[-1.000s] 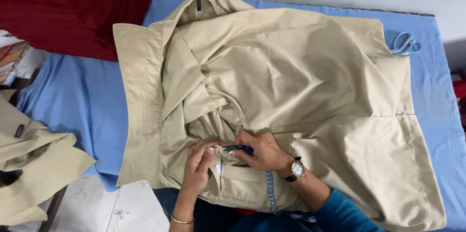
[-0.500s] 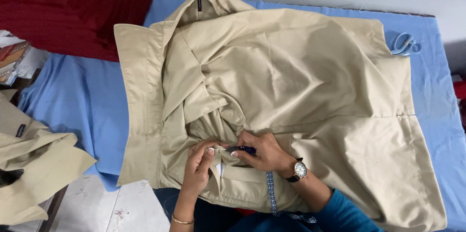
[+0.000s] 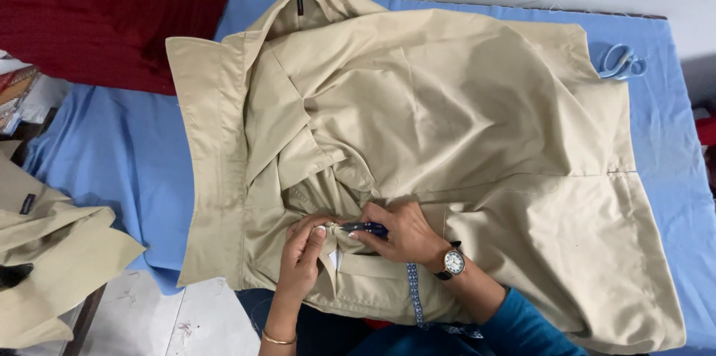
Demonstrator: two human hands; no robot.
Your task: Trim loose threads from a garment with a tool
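Three small cloth labels show, and no packages, signs or screens. A dark, narrow, upright neck label (image 3: pixel 300 3) sits inside the collar of the beige garment (image 3: pixel 462 125), near the top of the frame, left of centre. A small white tag (image 3: pixel 335 259) shows low in the frame, just left of centre, on the same garment, just beside the fingers of the left hand (image 3: pixel 302 255). A small dark rectangular label (image 3: pixel 27 203) lies tilted on the second beige garment (image 3: pixel 52 259) at the left edge, about mid-height.
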